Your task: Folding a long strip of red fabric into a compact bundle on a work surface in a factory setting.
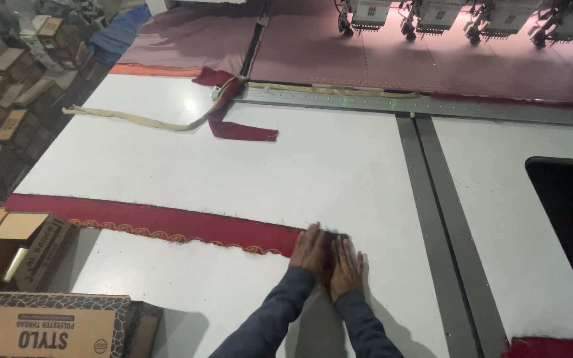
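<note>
both hands, left hand (310, 250) and right hand (346, 267), fingers flat and together, press the red embroidered strip's (160, 224) end onto the white table (339, 166); best keep palms level so it lies smooth.

Lying open on all sides of both hands: bare white table (339, 166). Crossing the left half, a long red fabric strip (154, 224). Crowding the near-left corner, cardboard boxes (41, 292). Blocking the far edge, a row of embroidery heads (472, 16); trailing nearby, a cream tape (134, 119).
</note>
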